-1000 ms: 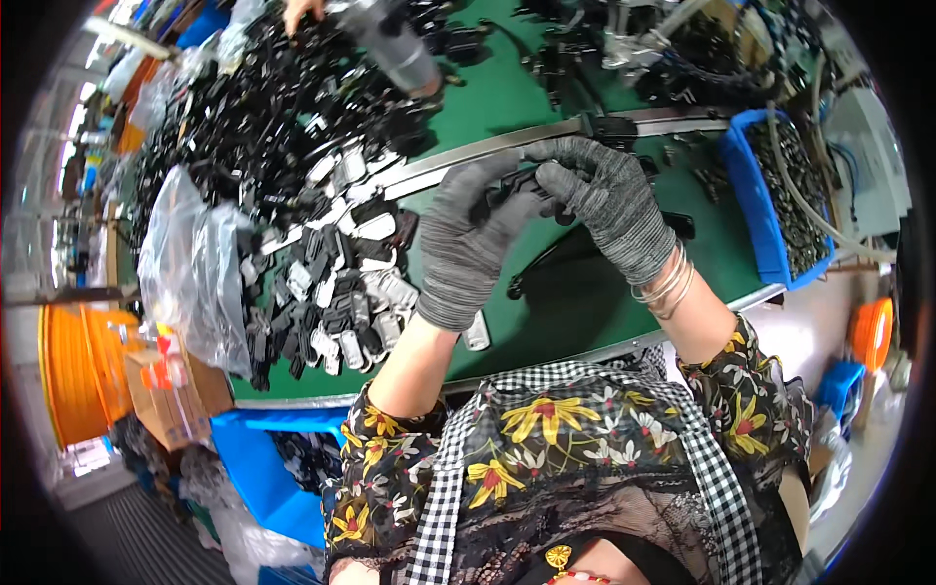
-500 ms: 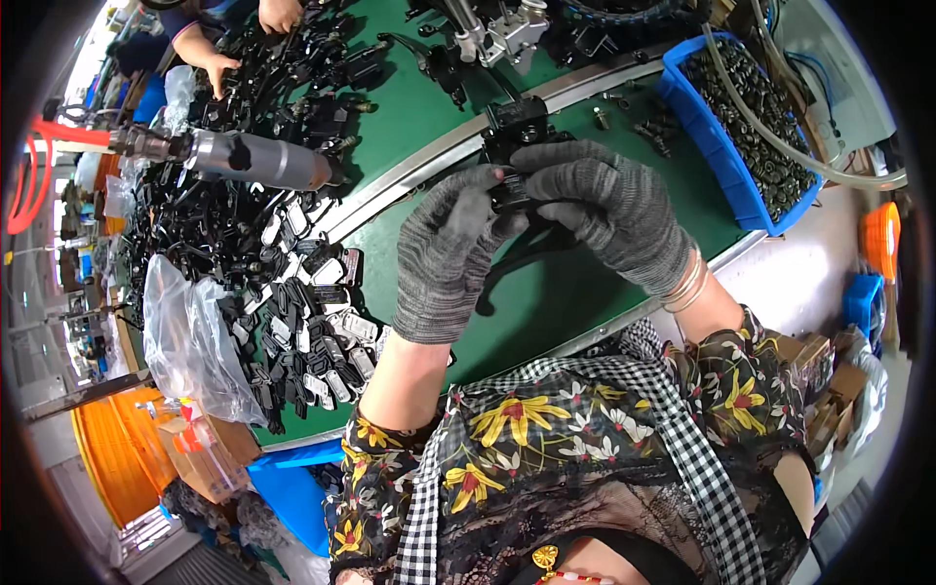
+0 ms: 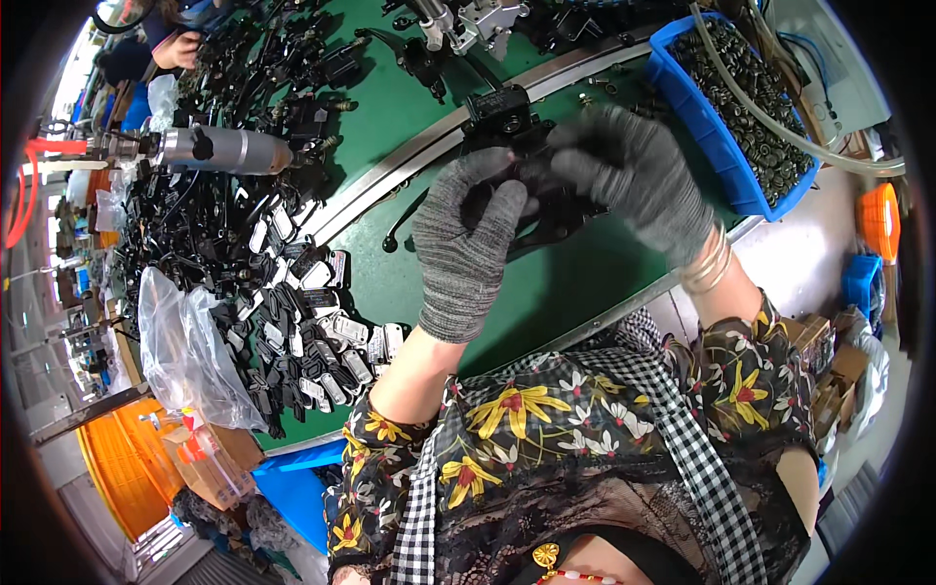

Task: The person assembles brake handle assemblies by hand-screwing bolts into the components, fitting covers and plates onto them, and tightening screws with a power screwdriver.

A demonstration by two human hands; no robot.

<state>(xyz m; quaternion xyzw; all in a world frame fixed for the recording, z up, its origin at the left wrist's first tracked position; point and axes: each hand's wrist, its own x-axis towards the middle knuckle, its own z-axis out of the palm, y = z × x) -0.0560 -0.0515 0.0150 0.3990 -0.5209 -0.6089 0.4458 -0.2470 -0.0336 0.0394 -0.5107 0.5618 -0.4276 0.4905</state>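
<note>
Both my gloved hands, left hand (image 3: 466,244) and right hand (image 3: 634,175), have fingers clenched on one black lever part (image 3: 531,200); a heap of black parts (image 3: 244,263) waits on the desk (image 3: 575,283), mostly undone.

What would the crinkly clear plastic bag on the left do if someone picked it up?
The crinkly clear plastic bag would probably flop and sag, since it already lies crumpled in soft folds. It looks thin and see-through, so it is likely very light. Its glossy film may feel slippery, even to grey knitted gloves like those on the left hand.
</note>
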